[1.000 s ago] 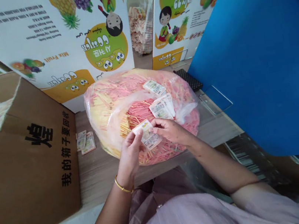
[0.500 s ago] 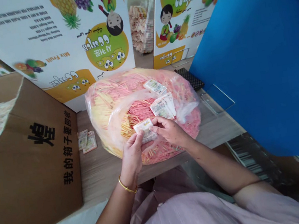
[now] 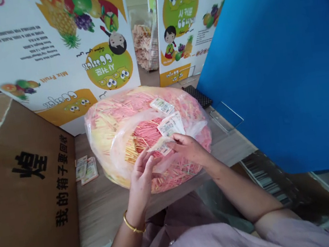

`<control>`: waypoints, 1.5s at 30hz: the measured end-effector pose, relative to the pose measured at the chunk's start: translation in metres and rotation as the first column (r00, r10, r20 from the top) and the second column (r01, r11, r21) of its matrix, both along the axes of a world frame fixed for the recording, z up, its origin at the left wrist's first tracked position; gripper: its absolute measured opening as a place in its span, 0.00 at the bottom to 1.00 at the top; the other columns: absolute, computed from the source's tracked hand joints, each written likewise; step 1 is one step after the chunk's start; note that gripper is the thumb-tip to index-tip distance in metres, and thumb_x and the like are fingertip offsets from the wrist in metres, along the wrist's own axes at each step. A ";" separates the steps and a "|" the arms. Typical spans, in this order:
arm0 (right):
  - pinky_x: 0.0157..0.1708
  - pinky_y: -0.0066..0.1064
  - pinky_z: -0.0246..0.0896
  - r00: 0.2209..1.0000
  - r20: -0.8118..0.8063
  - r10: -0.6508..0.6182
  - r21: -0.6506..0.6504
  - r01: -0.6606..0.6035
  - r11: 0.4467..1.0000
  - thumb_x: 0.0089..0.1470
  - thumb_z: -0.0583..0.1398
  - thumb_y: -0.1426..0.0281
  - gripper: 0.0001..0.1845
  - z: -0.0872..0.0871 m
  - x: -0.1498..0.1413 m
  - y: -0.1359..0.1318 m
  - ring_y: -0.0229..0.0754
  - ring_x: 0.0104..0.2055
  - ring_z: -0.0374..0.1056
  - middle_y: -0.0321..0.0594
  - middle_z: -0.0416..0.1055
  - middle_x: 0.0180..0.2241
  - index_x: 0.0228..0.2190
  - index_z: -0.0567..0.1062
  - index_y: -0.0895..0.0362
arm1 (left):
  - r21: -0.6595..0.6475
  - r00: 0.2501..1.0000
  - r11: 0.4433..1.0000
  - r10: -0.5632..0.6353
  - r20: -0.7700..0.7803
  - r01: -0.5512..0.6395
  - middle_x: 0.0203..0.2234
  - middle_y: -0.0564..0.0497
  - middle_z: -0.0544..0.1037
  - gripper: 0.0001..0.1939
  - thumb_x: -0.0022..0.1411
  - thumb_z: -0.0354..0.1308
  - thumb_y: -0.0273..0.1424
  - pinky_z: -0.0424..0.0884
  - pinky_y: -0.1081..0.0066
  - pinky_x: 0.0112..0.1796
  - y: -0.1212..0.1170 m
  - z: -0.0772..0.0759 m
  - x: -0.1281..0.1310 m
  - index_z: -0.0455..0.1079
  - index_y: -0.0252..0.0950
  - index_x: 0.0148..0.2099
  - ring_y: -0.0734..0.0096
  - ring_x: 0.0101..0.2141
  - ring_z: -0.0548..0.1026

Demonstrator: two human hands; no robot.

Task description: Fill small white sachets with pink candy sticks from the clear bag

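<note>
A small printed packet (image 3: 162,147) is pinched in my right hand (image 3: 188,148) above a big clear plastic bag (image 3: 105,107) of pink and yellow sticks. My left hand (image 3: 141,172) is just left of that packet, fingers apart; whether a fingertip still touches the packet's edge I cannot tell. Through the bag's opening show loose pink sticks (image 3: 147,131) and yellow sticks (image 3: 130,149). Several fanned packets (image 3: 171,124) lie on the bag beyond my right hand, and another packet group (image 3: 162,105) rests farther back.
A brown carton (image 3: 46,199) holding pale packets stands at left. Near it, packets (image 3: 88,170) lie on the table (image 3: 115,205). White printed boxes (image 3: 62,81) stand behind the bag. A blue panel (image 3: 277,69) slants along the right, by a black patterned object (image 3: 198,95).
My left hand has loosened from the packet and drawn slightly away with its fingers spreading. The packet has tilted in my right hand. The whole view has shifted a little.
</note>
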State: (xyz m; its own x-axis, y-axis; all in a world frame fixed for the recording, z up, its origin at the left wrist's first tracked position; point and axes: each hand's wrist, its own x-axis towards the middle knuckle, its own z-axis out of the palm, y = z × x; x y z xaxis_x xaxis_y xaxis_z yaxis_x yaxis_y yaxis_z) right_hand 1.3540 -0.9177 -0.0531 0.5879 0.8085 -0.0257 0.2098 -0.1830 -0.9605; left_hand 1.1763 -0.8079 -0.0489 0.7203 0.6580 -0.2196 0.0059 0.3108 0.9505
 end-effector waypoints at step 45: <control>0.41 0.31 0.59 0.937 0.319 0.142 -0.055 -0.131 0.990 0.65 0.58 0.66 0.07 0.008 -0.012 0.015 0.40 0.38 0.67 0.36 0.73 0.35 0.35 0.73 0.54 | -0.328 0.997 0.941 0.070 -0.046 -0.081 0.37 0.49 0.83 0.24 0.45 0.78 0.43 0.78 0.76 0.28 0.016 0.001 -0.025 0.79 0.36 0.41 0.70 0.32 0.80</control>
State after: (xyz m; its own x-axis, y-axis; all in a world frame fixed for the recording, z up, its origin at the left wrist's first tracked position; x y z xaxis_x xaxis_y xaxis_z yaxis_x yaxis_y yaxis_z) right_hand 1.3424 -0.9025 -0.0450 0.4534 0.8834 0.1188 0.5310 -0.1607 -0.8320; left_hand 1.1512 -0.7923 -0.0478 0.6600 0.5970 -0.4561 -0.0003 0.6073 0.7944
